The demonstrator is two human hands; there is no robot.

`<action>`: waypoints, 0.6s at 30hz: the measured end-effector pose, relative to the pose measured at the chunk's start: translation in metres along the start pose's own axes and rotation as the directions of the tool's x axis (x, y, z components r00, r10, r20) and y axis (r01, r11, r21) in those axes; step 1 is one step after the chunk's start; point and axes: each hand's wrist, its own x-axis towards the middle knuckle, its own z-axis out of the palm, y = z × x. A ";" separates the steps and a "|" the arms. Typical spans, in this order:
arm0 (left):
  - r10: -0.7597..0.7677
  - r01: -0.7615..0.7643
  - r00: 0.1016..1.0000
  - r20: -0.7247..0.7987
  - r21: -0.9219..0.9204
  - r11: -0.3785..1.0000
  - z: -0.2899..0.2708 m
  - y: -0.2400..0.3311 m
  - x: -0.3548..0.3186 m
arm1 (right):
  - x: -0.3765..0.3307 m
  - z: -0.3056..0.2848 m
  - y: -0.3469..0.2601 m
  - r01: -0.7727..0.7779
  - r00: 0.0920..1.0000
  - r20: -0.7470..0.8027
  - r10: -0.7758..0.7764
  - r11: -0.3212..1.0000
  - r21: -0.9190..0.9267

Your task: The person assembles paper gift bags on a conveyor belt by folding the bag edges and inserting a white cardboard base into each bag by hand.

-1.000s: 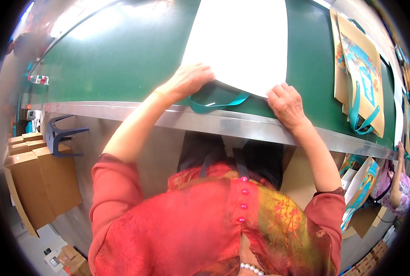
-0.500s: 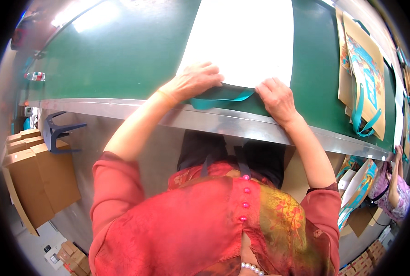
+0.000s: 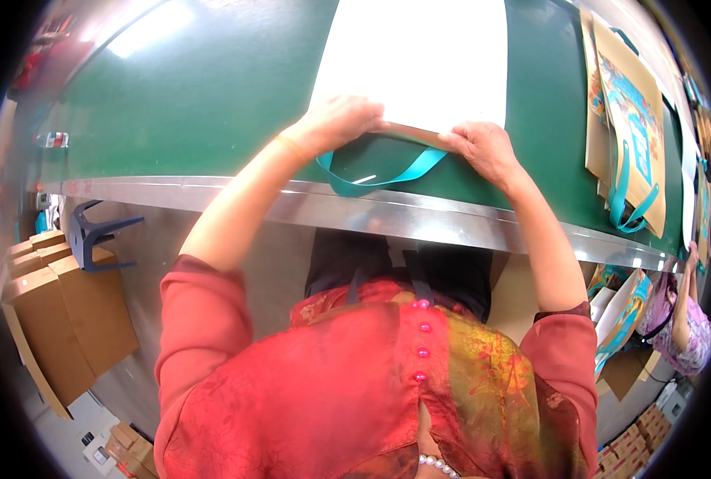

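Observation:
A white paper bag lies flat on the green tabletop, its near edge toward me and a strip of brown showing along that edge. From this edge a teal ribbon handle loops toward the table's metal rim. My left hand is closed on the left part of the edge, fingers curled over it. At the right part, my right hand pinches the edge beside one end of the ribbon. Both hands' fingertips are partly hidden.
Brown printed bags with teal handles lie at the right of the table. A small bottle is on the far left. Below stand a dark stool and cardboard boxes. Another person works at the right.
Both hands have moved slightly away from me with the bag's near edge. The ribbon loop now hangs wider and more open, and the brown strip of the edge shows.

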 end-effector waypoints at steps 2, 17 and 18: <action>-0.003 0.004 1.000 -0.004 0.096 0.995 0.000 0.005 -0.002 | -0.003 -0.002 -0.011 -0.064 0.996 -0.055 0.067 0.997 0.039; -0.046 0.063 0.996 -0.078 0.229 0.972 0.028 -0.002 0.010 | 0.001 0.001 -0.023 -0.075 0.997 -0.041 0.071 0.991 -0.110; -0.069 0.089 0.992 -0.104 0.207 0.974 0.029 -0.001 0.012 | 0.003 -0.001 -0.025 -0.103 0.995 -0.021 0.101 0.988 -0.119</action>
